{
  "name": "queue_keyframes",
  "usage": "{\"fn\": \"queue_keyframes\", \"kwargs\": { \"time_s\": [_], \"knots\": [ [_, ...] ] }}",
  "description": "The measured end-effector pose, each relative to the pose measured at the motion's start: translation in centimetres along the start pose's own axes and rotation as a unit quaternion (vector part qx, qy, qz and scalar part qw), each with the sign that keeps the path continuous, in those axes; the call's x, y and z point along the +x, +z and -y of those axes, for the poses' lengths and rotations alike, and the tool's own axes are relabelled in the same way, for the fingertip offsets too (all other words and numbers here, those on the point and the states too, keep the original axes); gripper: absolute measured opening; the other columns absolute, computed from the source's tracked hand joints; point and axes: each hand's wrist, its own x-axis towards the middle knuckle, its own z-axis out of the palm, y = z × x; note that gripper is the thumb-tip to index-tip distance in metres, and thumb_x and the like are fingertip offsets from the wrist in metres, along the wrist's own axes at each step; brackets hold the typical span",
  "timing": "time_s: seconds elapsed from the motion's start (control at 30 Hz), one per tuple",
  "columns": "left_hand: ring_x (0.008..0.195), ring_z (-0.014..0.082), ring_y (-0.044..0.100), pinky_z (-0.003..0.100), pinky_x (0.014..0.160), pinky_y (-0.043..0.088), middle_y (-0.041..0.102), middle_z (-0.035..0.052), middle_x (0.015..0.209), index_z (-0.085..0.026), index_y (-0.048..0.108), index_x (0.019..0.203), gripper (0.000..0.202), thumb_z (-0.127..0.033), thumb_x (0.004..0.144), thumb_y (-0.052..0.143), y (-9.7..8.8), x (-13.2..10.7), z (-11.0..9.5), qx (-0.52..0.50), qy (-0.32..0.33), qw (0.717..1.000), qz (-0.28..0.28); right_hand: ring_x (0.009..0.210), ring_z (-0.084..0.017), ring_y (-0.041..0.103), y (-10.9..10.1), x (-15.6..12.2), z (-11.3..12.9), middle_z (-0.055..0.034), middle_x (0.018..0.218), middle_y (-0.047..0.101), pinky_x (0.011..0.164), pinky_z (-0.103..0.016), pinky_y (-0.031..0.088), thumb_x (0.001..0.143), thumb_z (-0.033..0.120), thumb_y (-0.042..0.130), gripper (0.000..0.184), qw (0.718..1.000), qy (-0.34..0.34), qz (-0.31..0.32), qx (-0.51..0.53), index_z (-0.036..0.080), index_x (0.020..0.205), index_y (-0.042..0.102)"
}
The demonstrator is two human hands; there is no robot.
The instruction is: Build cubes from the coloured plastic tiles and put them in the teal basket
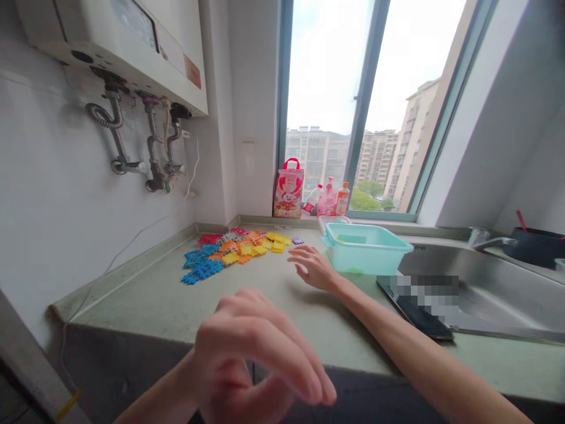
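The right hand [313, 268] rests open and empty on the counter [145, 294] beside a teal tub [366, 250]; the loosely curled left hand [251, 353] grasps nothing, colorful puzzle pieces [236, 253] lying farther along the counter

Bright daylight pours through the window [329, 76], blowing out the sky, while the wall [53, 200] stays dimmer. The left hand [251, 353] is motion-blurred, a soft shadow falls on the desk [132, 294] beneath the right hand [313, 268], and the edges bow with wide-angle distortion.
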Motion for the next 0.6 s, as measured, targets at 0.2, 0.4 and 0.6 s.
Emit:
{"fn": "queue_keyframes", "kwargs": {
  "time_s": [0.2, 0.4, 0.6],
  "knots": [
    [0.063, 0.0128, 0.065, 0.026, 0.064, 0.048, 0.079, 0.0031, 0.089, -0.021, 0.077, 0.098, 0.021, -0.029, 0.098, 0.057, -3.4, 2.9, 18.0, 0.224, -0.073, 0.968, 0.088, 0.132, -0.030, 0.061, 1.2, -0.9, -1.3, -0.0109, 0.137, 0.070, 0.109, -0.056, 0.051, 0.089, 0.012, 0.064, 0.034, 0.999, 0.005, 0.038, 0.016, 0.025, 0.119, 0.075],
    [0.067, 0.0183, 0.063, 0.027, 0.064, 0.039, 0.073, 0.0035, 0.071, -0.024, 0.075, 0.071, 0.031, -0.052, 0.085, 0.071, -4.8, -1.6, 28.4, 0.353, -0.216, 0.877, 0.245, 0.132, -0.029, 0.062, 1.8, -1.5, -1.9, -0.0087, 0.140, 0.069, 0.109, -0.056, 0.053, 0.092, 0.015, 0.065, 0.032, 0.997, 0.044, 0.045, 0.042, 0.029, 0.119, 0.074],
    [0.062, 0.0171, 0.061, 0.026, 0.057, 0.031, 0.073, -0.0015, 0.071, -0.029, 0.079, 0.075, 0.023, -0.050, 0.065, 0.083, -4.3, -2.9, 29.3, 0.274, -0.331, 0.855, 0.290, 0.130, -0.029, 0.063, 2.1, -1.0, -1.4, -0.0100, 0.135, 0.071, 0.109, -0.056, 0.053, 0.095, 0.018, 0.065, 0.023, 0.993, 0.069, 0.053, 0.084, 0.028, 0.112, 0.077]
  ]
}}
